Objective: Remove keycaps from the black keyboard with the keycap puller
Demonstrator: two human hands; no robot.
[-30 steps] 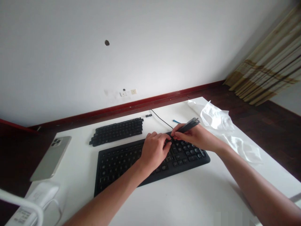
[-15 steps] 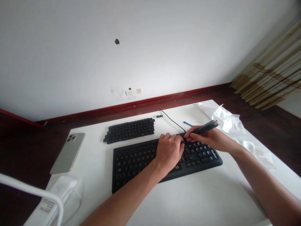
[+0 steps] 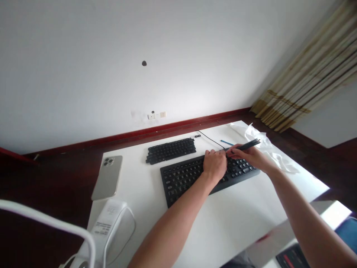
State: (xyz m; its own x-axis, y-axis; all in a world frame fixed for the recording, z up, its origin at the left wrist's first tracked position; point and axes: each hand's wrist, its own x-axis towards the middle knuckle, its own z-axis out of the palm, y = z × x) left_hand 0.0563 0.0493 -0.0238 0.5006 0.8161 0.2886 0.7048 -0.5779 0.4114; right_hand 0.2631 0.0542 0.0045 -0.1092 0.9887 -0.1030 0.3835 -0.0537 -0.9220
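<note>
A black computer keyboard (image 3: 184,176) lies on the white table, its left part with keycaps off and bare sockets showing. My left hand (image 3: 215,163) rests on it with bent fingers curled at its back edge; the fingertips are partly hidden. Close beside it, my right hand (image 3: 247,153) is closed around a dark slim tool (image 3: 249,144) whose split end points up to the right. The fingertips of my right hand meet the keyboard's back edge near my left thumb. Behind the keyboard lies a block of removed black keycaps (image 3: 171,150) in rows.
Two loose keycaps (image 3: 197,136) and a blue stick (image 3: 227,142) lie near the back edge, by the black cable (image 3: 210,139). Crumpled clear plastic (image 3: 264,143) covers the right side. A phone (image 3: 108,178) and a white power strip (image 3: 104,219) occupy the left.
The view has swung, so the table sits differently in it and a lower shelf shows at bottom right. Both hands stay at the keyboard's back edge, the right still holding the tool.
</note>
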